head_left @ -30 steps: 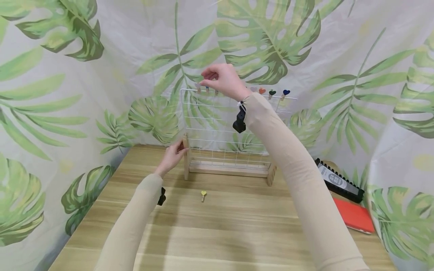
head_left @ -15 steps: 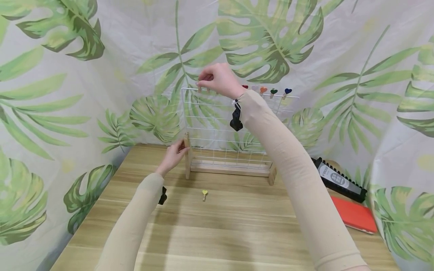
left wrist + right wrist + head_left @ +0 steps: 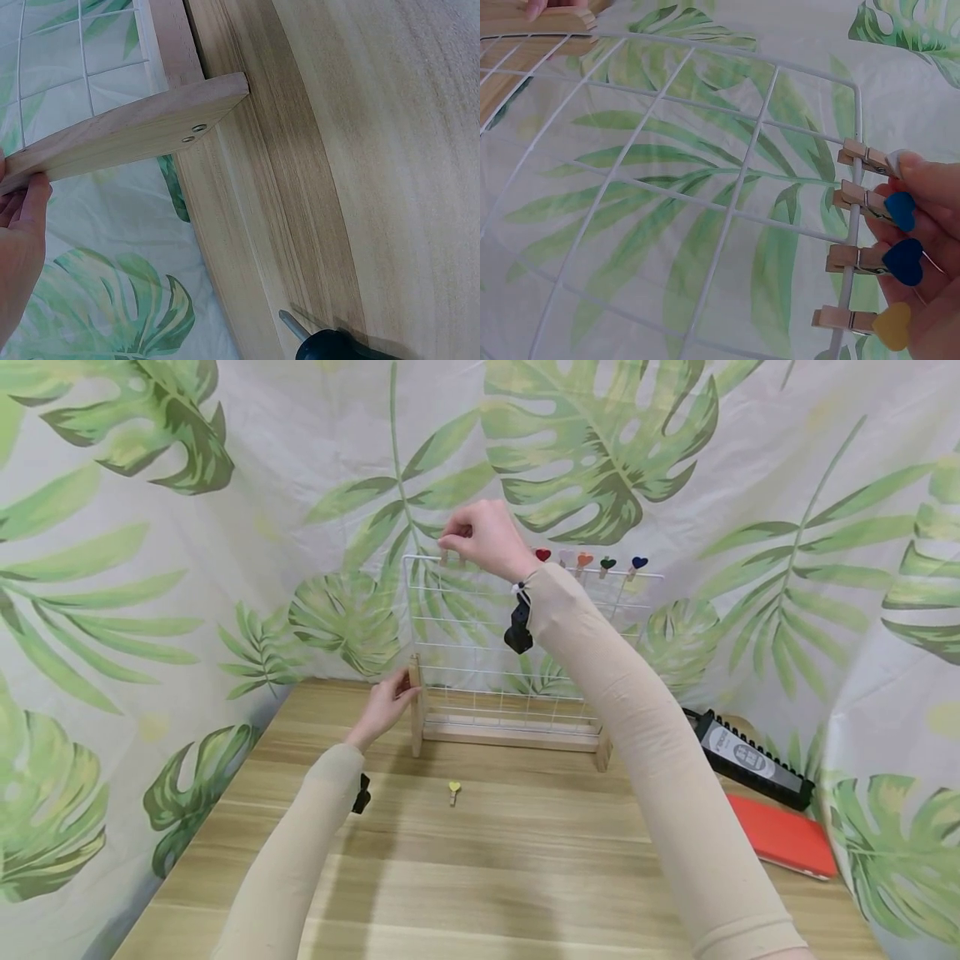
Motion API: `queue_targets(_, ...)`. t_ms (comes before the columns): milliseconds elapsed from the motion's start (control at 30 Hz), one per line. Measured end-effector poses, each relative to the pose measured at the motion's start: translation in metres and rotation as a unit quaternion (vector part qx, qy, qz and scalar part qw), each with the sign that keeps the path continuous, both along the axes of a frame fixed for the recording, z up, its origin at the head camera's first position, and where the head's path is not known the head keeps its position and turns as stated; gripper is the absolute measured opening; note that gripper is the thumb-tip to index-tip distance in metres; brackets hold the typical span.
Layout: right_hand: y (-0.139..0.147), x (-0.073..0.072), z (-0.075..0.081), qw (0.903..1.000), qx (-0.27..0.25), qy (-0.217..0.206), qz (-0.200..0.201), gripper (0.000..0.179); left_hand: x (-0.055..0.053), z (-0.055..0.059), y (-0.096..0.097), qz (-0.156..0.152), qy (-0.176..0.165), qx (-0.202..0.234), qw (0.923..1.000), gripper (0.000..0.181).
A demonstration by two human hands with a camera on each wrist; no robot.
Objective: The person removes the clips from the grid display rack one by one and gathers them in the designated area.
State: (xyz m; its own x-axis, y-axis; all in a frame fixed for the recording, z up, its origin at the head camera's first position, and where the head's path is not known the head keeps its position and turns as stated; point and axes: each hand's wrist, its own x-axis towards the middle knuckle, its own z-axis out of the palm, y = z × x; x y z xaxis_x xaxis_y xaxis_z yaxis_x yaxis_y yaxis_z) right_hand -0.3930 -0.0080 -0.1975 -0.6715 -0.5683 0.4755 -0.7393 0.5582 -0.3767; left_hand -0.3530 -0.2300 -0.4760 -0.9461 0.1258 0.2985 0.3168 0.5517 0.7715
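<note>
A white wire grid [image 3: 480, 643] stands upright in a wooden base [image 3: 517, 737]. My left hand [image 3: 387, 697] holds the base's left post [image 3: 127, 127] between thumb and fingers. At the grid's top left corner, my right hand [image 3: 483, 533] pinches a small wooden clothespin [image 3: 864, 156] with a white heart, and the pin's jaws sit over the top wire. Beside it on the same wire are clothespins with a blue heart [image 3: 900, 211], a dark blue heart [image 3: 902, 262] and a yellow heart [image 3: 892, 325]. Another yellow-heart clothespin [image 3: 453, 792] lies on the table.
Farther right along the top wire are clothespins with red [image 3: 542, 554], orange [image 3: 584, 560], green [image 3: 607, 563] and navy [image 3: 638, 562] hearts. A red book-like item [image 3: 783, 837] and a black-grey ridged object [image 3: 742, 758] lie at the right. A dark-handled screwdriver [image 3: 330, 345] shows in the left wrist view.
My right hand has moved slightly left and down, bringing the white-heart clothespin to the top wire's left end. The left hand keeps its hold on the post.
</note>
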Motion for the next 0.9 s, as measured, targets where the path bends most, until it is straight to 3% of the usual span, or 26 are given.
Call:
queue_targets(367,0.0025,-0.0021,-0.0032,0.9998,-0.016,0.016,0.003,0.016,0.0003,0.0,0.001,-0.006,-0.006,0.003,1.0,0.02)
queue_targets(900,0.0006,-0.0024,-0.0043,0.9997,-0.024,0.005,0.001,0.017,0.0004,0.0,0.0,-0.005,-0.005,0.009,0.9999,0.018)
